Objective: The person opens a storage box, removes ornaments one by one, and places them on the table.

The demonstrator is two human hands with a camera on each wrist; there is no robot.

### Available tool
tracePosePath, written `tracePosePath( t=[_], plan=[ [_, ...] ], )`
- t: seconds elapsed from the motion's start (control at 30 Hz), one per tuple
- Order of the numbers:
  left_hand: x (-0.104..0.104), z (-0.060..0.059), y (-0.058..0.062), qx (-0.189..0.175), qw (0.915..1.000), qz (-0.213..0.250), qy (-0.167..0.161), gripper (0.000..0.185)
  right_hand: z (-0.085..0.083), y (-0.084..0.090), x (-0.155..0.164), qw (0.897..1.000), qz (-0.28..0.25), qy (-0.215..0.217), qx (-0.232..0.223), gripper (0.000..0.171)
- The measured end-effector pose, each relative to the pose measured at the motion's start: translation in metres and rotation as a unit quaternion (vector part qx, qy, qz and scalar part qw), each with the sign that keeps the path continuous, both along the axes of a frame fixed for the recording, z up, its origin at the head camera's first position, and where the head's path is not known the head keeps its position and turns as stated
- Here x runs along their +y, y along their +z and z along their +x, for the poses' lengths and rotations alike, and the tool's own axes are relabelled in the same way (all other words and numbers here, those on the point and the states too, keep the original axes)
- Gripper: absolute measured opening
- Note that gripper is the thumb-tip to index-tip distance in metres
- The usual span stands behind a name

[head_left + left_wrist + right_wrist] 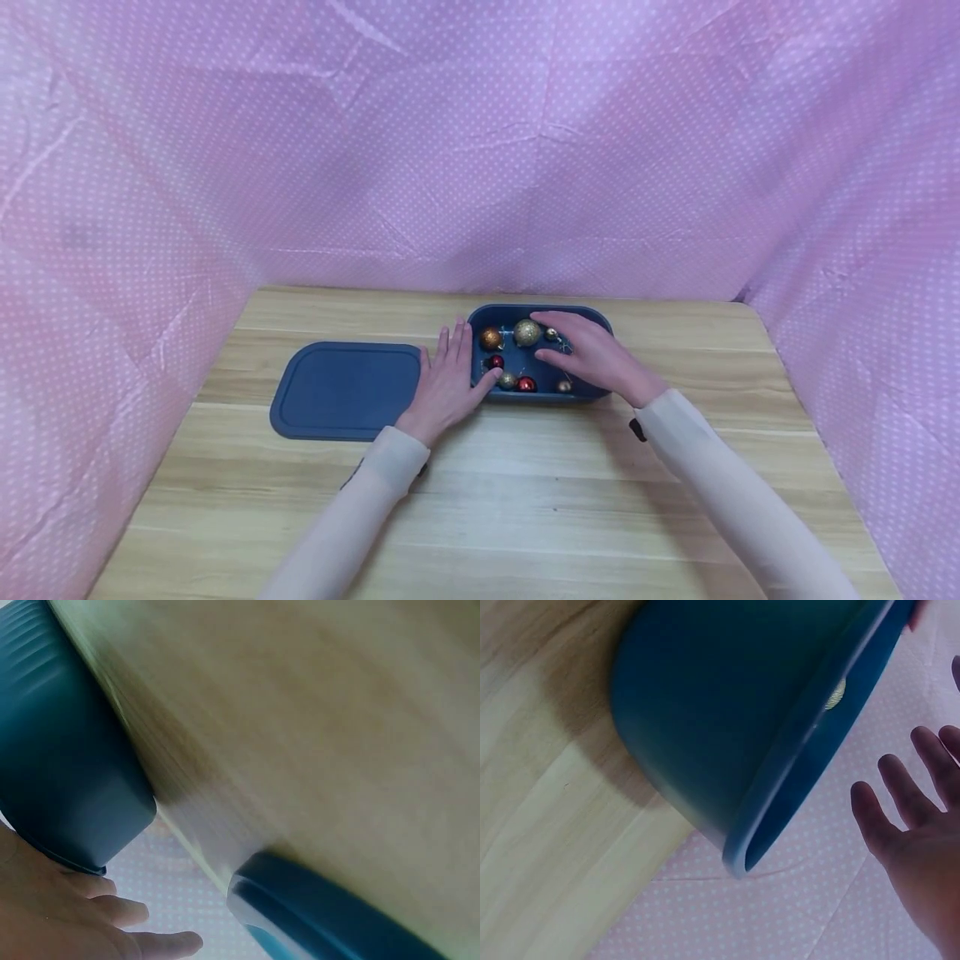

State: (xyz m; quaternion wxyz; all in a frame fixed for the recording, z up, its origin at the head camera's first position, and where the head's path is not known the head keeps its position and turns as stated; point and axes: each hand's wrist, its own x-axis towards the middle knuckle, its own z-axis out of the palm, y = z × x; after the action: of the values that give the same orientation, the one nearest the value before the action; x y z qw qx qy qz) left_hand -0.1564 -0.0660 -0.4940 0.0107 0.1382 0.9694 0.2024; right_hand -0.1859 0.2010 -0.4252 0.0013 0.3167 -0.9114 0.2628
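From the head view, a dark blue box [592, 395] sits on the wooden table [525, 500] toward its far edge, holding small baubles: an orange one [491, 338], a larger gold glitter one [527, 332], 2 red ones [496, 362] [527, 384] and several tiny gold ones. The left hand [447, 383] lies flat with straight fingers against the box's left wall, its thumb hooked over the rim near the red bauble. The right hand [592, 354] reaches over the box's right half, fingers relaxed and spread above the baubles; whether it touches one cannot be told. The matching blue lid [345, 389] lies flat just left of the left hand.

The left wrist view adds the box's ribbed outer wall [67, 772] seen from below and the lid's rounded edge [315, 907], with bare table between them; the baubles are hidden here. The right wrist view shows the box's outer side and rim [780, 825], a sliver of gold bauble [835, 693] behind the rim, and the right hand's open fingers [896, 810] apart from the box.

Pink dotted cloth [480, 142] walls the table on 3 sides. Open table lies in front of the box, toward the person.
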Motion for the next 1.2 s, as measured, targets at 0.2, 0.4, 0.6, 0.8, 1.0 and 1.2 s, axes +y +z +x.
tracePosePath(
  t=[0.2,0.4,0.6,0.8,1.0,1.2],
  plan=[
    [0.0,-0.001,-0.001,-0.002,1.0,-0.004,-0.002,0.098,-0.009,-0.003,-0.006,0.999,0.022,-0.003,-0.043,0.063],
    [0.0,0.0,0.002,-0.009,0.9999,-0.008,-0.001,0.098,-0.017,-0.009,-0.013,0.997,0.035,0.002,-0.065,0.062],
    [0.001,0.0,0.002,-0.012,0.9998,-0.014,-0.003,0.097,-0.024,-0.015,-0.018,0.995,0.038,-0.006,-0.091,0.062],
    [0.001,0.0,0.002,-0.015,0.9999,-0.008,0.001,0.095,-0.029,-0.019,-0.022,0.994,0.046,-0.009,-0.102,0.062],
    [0.001,0.0,0.001,-0.008,1.0,-0.005,0.001,0.095,-0.033,-0.022,-0.023,0.993,0.05,-0.013,-0.106,0.061],
    [0.001,0.0,0.0,-0.009,0.9999,-0.003,0.003,0.095,-0.038,-0.028,-0.022,0.993,0.059,-0.017,-0.102,0.059]
  ],
)
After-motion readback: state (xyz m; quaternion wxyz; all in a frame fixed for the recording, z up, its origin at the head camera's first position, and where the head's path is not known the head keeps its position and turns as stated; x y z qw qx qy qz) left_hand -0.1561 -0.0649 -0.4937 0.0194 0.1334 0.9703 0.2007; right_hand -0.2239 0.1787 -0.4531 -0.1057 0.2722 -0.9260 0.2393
